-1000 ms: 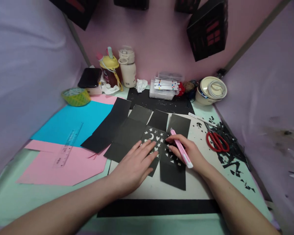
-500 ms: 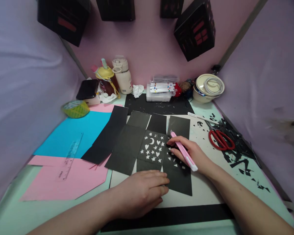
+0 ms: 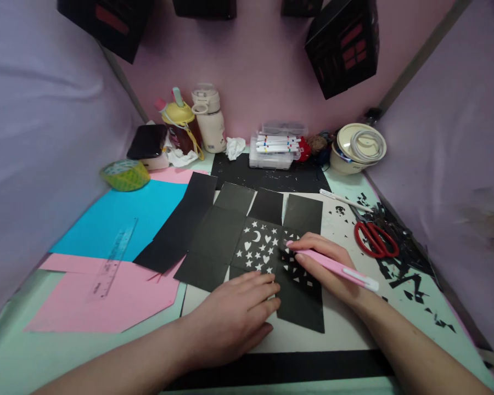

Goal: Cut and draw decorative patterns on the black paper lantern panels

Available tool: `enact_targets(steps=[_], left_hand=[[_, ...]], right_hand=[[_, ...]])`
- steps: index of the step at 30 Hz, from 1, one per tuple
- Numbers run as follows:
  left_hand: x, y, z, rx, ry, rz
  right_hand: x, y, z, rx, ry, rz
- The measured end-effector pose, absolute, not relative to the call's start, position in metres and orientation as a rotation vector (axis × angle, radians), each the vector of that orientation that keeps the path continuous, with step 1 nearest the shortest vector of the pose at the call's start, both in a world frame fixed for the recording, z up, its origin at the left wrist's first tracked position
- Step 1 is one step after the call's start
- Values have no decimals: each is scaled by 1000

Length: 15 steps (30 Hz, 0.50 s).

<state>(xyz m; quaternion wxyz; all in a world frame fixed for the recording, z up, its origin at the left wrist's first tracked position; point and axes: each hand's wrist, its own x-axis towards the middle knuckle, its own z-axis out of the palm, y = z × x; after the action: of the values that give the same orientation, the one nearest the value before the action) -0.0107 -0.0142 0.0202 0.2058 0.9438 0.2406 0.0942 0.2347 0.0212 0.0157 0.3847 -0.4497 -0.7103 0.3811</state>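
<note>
My right hand [image 3: 327, 263] grips a pink craft knife [image 3: 337, 267], its tip pointing left onto the black card [image 3: 214, 236]. Under that tip the card's right panel carries small cut-out triangles and other shapes. The panel beside it has cut-out stars, hearts and a crescent moon, with white showing through. My left hand [image 3: 241, 315] lies flat on the lower part of the card, fingers stretched toward the right, holding nothing. A white board [image 3: 346, 323] lies beneath the card.
Red-handled scissors [image 3: 374, 240] and black paper scraps [image 3: 411, 285] lie at the right, near a white pen [image 3: 346, 201]. At the left are a clear ruler [image 3: 114, 260], blue paper [image 3: 107, 219], pink paper [image 3: 94, 307] and a tape roll [image 3: 125, 175]. Bottles [image 3: 209, 123] and a marker box [image 3: 271, 159] stand behind.
The craft knife has swung to a flatter angle, its tip now lower on the right panel. My left hand has shifted slightly up the card. The camera view has moved a little.
</note>
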Motion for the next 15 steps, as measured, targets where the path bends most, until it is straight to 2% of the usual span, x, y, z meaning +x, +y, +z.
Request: enact_targets(steps=[6,15], left_hand=[[-10,-15,12,2672,821,181],[-11,-19,-3,2682,891,222]], right_hand=[[230,20,23,-1380,-1612,1109],[205,34,31,-1497,-1758,1132]])
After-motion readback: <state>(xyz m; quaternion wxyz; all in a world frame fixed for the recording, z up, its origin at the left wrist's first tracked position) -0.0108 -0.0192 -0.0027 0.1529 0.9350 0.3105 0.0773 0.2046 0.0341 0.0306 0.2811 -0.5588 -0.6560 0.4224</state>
